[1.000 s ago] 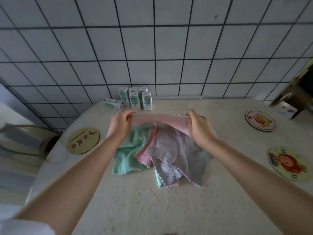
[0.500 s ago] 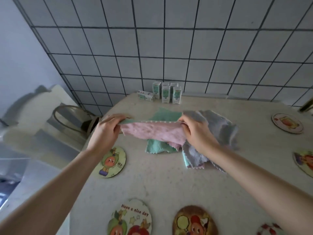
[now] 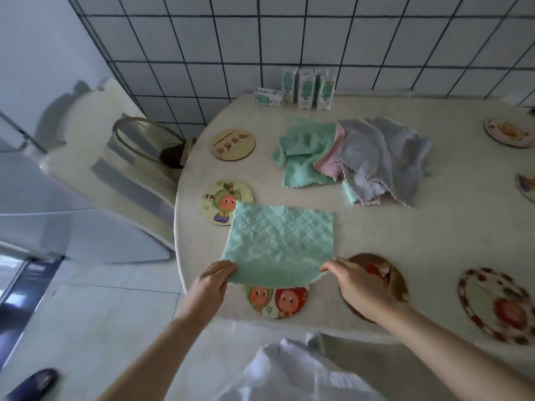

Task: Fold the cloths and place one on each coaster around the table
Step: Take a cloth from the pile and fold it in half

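Left hand (image 3: 212, 285), right hand (image 3: 356, 285): each pinches one near corner of 1 green cloth (image 3: 280, 241) | coasters (image 3: 233, 144): 7

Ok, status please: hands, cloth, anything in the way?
Left hand and right hand pinch near corners of green cloth. Cloth spread open, unfolded, overlapping near-edge coaster. Cloth pile behind, apart.

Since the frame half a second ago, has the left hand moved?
Yes: the left hand sits at the table's near edge, farther from the cartons by the wall, pinching a green cloth.
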A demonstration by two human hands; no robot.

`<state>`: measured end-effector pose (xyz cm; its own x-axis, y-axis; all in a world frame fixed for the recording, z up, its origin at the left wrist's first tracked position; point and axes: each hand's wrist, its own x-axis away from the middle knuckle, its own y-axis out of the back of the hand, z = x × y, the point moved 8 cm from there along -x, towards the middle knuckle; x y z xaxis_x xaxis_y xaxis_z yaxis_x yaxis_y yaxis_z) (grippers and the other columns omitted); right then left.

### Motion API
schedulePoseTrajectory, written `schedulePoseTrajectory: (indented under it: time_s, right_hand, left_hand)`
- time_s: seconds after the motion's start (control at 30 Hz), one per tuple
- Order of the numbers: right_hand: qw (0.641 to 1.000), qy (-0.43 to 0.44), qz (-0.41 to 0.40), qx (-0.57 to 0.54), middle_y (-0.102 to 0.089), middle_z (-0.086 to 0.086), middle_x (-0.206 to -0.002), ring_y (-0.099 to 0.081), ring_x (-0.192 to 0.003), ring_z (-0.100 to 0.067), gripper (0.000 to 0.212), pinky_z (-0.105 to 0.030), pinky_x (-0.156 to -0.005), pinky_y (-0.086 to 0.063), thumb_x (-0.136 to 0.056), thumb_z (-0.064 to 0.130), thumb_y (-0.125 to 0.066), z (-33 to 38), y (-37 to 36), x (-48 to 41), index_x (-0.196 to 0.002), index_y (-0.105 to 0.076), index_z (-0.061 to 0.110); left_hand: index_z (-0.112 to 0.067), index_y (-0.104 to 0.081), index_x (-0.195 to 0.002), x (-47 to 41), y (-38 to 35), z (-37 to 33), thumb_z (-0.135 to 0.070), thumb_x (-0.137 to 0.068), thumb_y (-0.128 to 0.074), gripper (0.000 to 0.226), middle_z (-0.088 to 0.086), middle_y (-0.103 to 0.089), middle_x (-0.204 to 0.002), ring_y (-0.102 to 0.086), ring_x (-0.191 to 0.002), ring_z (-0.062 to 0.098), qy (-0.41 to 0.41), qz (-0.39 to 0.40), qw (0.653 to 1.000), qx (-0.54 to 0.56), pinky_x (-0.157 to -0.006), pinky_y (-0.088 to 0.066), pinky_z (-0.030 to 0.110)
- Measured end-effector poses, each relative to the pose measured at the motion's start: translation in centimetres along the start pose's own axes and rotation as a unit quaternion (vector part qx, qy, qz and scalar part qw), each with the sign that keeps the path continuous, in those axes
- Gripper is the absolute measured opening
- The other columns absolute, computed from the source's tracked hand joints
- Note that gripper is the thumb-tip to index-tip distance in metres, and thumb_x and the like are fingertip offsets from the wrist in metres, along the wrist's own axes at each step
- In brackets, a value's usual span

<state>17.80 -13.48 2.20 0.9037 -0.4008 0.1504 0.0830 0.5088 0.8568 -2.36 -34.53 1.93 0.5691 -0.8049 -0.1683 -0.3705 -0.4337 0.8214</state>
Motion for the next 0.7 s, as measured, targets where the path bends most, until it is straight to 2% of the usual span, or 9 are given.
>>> schedulePoseTrajectory:
  time_s: [0.13, 0.2, 0.3, 0.4, 0.47, 0.53, 0.57, 0.63, 0.7]
  right_hand:
    - [0.999, -0.029, 0.02, 0.002, -0.064, 0.001, -0.116, -0.062, -0.101, -0.012, 0.049, -0.013, -0.077, -0.04, -0.084, -0.014, -0.046, -1.0, -2.8, 3.3, -0.117, -0.061, 0.018]
    - [0.999, -0.041, 0.027, -0.014, -0.067, 0.001, -0.112, -0.064, -0.1, -0.011, 0.043, -0.012, -0.078, -0.042, -0.085, -0.012, -0.05, -1.5, -3.5, 4.5, -0.114, -0.063, 0.017]
    - [0.996, -0.068, 0.037, -0.04, -0.066, 0.012, -0.105, -0.063, -0.095, -0.001, 0.032, -0.012, -0.081, -0.046, -0.089, -0.001, -0.055, -1.9, -3.6, 5.7, -0.11, -0.064, 0.021]
    - [0.993, -0.1, 0.01, -0.066, -0.068, 0.016, -0.091, -0.062, -0.079, 0.006, 0.023, -0.012, -0.071, -0.05, -0.085, 0.007, -0.065, -3.1, -2.9, 5.4, -0.099, -0.067, 0.024]
    - [0.986, -0.133, -0.027, -0.094, -0.069, 0.012, -0.081, -0.062, -0.07, 0.004, 0.016, -0.012, -0.062, -0.048, -0.081, 0.007, -0.07, -4.6, -2.0, 4.4, -0.09, -0.069, 0.02]
    - [0.977, -0.162, -0.066, -0.12, -0.067, 0.005, -0.072, -0.063, -0.066, -0.006, 0.008, -0.019, -0.06, -0.045, -0.081, 0.011, -0.072, -5.6, -0.9, 2.9, -0.079, -0.066, 0.016]
    - [0.97, -0.182, -0.084, -0.138, -0.065, 0.003, -0.067, -0.061, -0.064, -0.01, 0.014, -0.021, -0.059, -0.044, -0.082, 0.012, -0.07, -6.1, -0.4, 2.2, -0.072, -0.062, 0.017]
    - [0.956, -0.213, -0.102, -0.171, -0.054, 0.009, -0.059, -0.05, -0.056, -0.003, 0.03, -0.014, -0.054, -0.04, -0.086, 0.012, -0.065, -7.0, 0.1, 0.6, -0.065, -0.05, 0.027]
    - [0.95, -0.24, -0.092, -0.177, -0.043, 0.016, -0.059, -0.041, -0.052, 0.001, 0.03, -0.007, -0.051, -0.036, -0.091, 0.011, -0.058, -7.9, -0.1, -1.2, -0.071, -0.044, 0.028]
  left_hand:
    - [-0.005, -0.074, -0.098, 4.0, -1.7, -0.1, 0.021, -0.067, -0.069, 0.041, 0.007, -0.072, -0.102, -0.067, -0.093, 0.02, 0.034, 0.033, 0.999, 0.026, -0.094, -0.04, 0.013]
    - [-0.011, -0.075, -0.097, 5.3, -2.6, 0.2, 0.016, -0.07, -0.068, 0.039, 0.0, -0.072, -0.102, -0.065, -0.096, 0.014, 0.048, 0.065, 0.996, 0.034, -0.091, -0.045, 0.018]
    - [-0.017, -0.076, -0.091, 5.7, -2.9, 0.7, 0.011, -0.07, -0.071, 0.035, -0.012, -0.069, -0.089, -0.059, -0.089, 0.002, 0.057, 0.082, 0.994, 0.048, -0.082, -0.049, 0.024]
    - [-0.028, -0.075, -0.082, 4.6, -2.6, 2.6, 0.002, -0.073, -0.075, 0.03, -0.02, -0.066, -0.078, -0.061, -0.079, 0.003, 0.179, 0.087, 0.974, 0.109, -0.076, -0.05, 0.024]
    - [-0.038, -0.07, -0.072, 3.2, -2.6, 3.7, -0.006, -0.073, -0.078, 0.033, -0.017, -0.07, -0.07, -0.066, -0.075, 0.01, 0.245, 0.09, 0.952, 0.16, -0.071, -0.052, 0.03]
    - [-0.037, -0.069, -0.069, 1.3, -2.5, 4.6, -0.005, -0.074, -0.076, 0.033, -0.007, -0.071, -0.069, -0.065, -0.069, 0.017, 0.292, 0.082, 0.932, 0.198, -0.068, -0.051, 0.034]
    - [-0.034, -0.07, -0.069, 0.4, -2.5, 4.9, -0.004, -0.076, -0.073, 0.03, -0.002, -0.071, -0.069, -0.063, -0.067, 0.019, 0.31, 0.079, 0.925, 0.207, -0.066, -0.051, 0.034]
    - [-0.024, -0.071, -0.071, -1.3, -2.9, 5.4, -0.007, -0.081, -0.067, 0.02, 0.006, -0.07, -0.07, -0.06, -0.066, 0.02, 0.342, 0.077, 0.909, 0.225, -0.065, -0.052, 0.036]
    - [-0.017, -0.07, -0.077, -2.6, -3.8, 6.0, -0.01, -0.087, -0.062, 0.014, 0.009, -0.07, -0.075, -0.062, -0.07, 0.023, 0.373, 0.079, 0.891, 0.249, -0.07, -0.055, 0.041]
